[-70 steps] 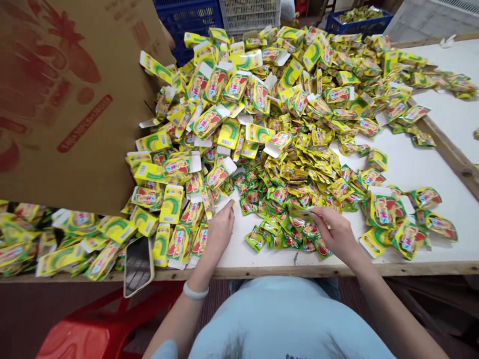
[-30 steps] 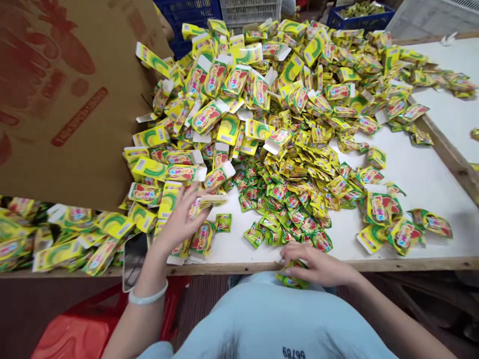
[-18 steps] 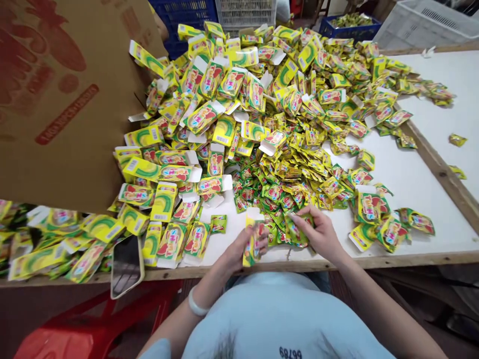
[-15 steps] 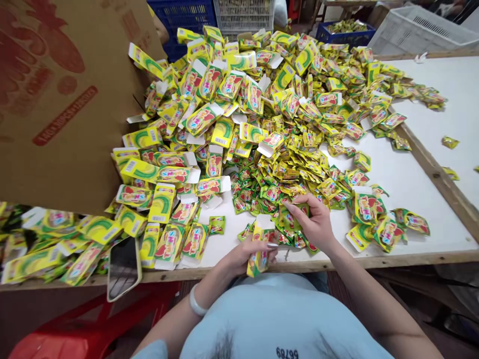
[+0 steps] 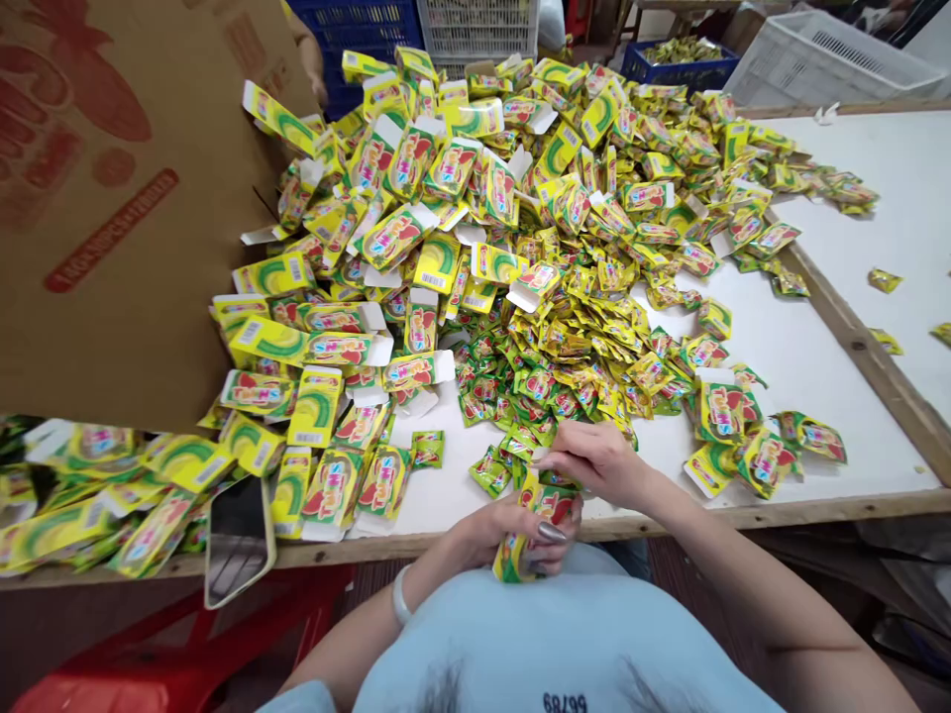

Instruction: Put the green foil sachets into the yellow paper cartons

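Left fingers: we see the left hand (image 5: 494,520) wrapped around one small box (image 5: 536,497), gripping it, with the thumb across its front.
Right fingers: the right hand (image 5: 598,463) is bent, its fingertips at the top of that box; we can't tell if they pinch anything.
Held box: it is yellow with a red fruit picture, and it leans, top end away from us, just over the table's front edge.
Close by: little green packets (image 5: 539,384) lie in a pile just past the hands, with yellow packets (image 5: 565,332) behind them. We spot one lone green packet (image 5: 427,449) to the left.
Big heap: lots of yellow boxes (image 5: 453,168) pile up at the back, many with white flaps sticking out.
Table: the top is white (image 5: 832,386), with a wooden strip (image 5: 858,342) on the right.
Left side: a phone (image 5: 239,540) pokes over the front edge, near a big brown carton (image 5: 111,248). We see a red stool (image 5: 156,678) below.
Far back: another person's hand (image 5: 313,74) shows behind the carton, and we see a white crate (image 5: 839,59) at the right.
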The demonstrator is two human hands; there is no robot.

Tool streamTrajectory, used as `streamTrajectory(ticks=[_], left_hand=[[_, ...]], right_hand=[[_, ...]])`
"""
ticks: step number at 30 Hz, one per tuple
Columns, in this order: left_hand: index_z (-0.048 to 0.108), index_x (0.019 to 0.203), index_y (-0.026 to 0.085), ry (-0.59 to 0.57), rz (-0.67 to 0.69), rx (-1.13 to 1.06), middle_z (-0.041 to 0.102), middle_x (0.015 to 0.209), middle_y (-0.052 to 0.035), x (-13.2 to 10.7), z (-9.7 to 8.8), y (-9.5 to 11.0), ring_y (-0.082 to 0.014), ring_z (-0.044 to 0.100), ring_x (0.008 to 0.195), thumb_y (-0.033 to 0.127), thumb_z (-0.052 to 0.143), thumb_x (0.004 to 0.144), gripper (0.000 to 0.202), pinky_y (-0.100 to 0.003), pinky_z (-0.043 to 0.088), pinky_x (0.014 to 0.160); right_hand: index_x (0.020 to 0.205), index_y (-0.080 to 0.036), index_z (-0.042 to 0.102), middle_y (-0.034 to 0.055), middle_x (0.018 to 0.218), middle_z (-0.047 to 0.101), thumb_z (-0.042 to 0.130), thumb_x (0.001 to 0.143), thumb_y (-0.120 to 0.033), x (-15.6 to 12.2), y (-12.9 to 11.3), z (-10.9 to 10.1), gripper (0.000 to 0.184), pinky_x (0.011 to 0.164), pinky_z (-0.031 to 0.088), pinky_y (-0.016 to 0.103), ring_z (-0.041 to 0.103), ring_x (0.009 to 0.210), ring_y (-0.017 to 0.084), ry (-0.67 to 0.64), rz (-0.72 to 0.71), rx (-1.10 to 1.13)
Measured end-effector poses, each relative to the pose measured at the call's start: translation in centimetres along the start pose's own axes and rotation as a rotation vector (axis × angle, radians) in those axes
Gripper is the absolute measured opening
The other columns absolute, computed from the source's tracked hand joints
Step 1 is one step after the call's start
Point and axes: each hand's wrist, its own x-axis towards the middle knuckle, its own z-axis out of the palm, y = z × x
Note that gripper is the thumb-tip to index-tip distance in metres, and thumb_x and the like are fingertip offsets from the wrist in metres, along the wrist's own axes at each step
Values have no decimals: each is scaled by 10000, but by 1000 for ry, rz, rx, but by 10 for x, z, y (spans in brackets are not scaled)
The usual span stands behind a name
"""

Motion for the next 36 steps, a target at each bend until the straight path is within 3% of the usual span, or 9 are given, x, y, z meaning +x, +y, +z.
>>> streamTrajectory(ticks=[4,8,11,14,19,23,25,30,36], left_hand=[[577,864,155,11,-45,-22,466,551,69,0,2,-2,-60,356,441,383,851,564,465,-264,271,518],[585,854,160,-7,-76,-10,502,579,57,-1,4,-4,-66,374,455,341,829,586,406,-268,258,513],[577,767,153,-37,-53,9,479,520,50,-1,5,-3,-69,353,455,348,788,638,316,-270,272,522],[590,849,152,-57,-53,-9,484,548,60,0,3,-1,-61,356,452,335,805,611,369,-263,275,525],[567,919,157,-45,-75,-4,522,637,57,4,1,2,-61,414,473,292,829,544,477,-259,287,526],[562,887,158,-13,-78,28,501,626,61,2,4,3,-58,414,455,312,835,526,478,-253,285,501],[558,900,162,13,-103,15,492,624,67,0,7,3,-52,399,448,311,835,527,487,-252,291,495],[546,917,163,-2,-164,-3,468,589,86,0,7,1,-34,349,413,272,839,520,506,-247,257,469],[554,852,172,-44,-102,-3,466,601,57,3,4,3,-67,364,445,280,809,518,434,-269,298,487]], right_hand=[[674,-204,532,-23,599,530,335,1069,-405,1,0,-5,485,483,302,239,458,513,95,-141,1,-148],[732,-211,552,-8,635,569,295,1074,-389,-3,-12,-9,463,499,313,240,485,525,107,-284,25,-201],[980,-210,590,26,791,641,349,1052,-352,-5,-23,-22,288,588,434,243,577,640,137,-314,142,-19],[1187,-211,518,70,1014,649,478,1000,-337,-11,-23,-41,229,714,520,271,633,829,160,-323,277,247],[994,-211,553,16,905,625,554,970,-299,-22,-11,-42,92,646,489,238,586,730,128,-301,405,367],[822,-195,547,7,813,591,584,953,-321,-23,-13,-27,186,676,465,250,541,731,134,-152,402,344],[777,-187,546,9,801,579,608,939,-368,-23,-13,-26,250,643,448,238,521,709,128,-168,447,402],[857,-177,585,-4,778,552,608,937,-433,-27,-5,-37,270,578,410,217,496,644,109,-344,496,509],[895,-192,551,-3,796,551,539,985,-314,-20,-3,-33,152,630,402,230,490,702,123,-319,328,323]])
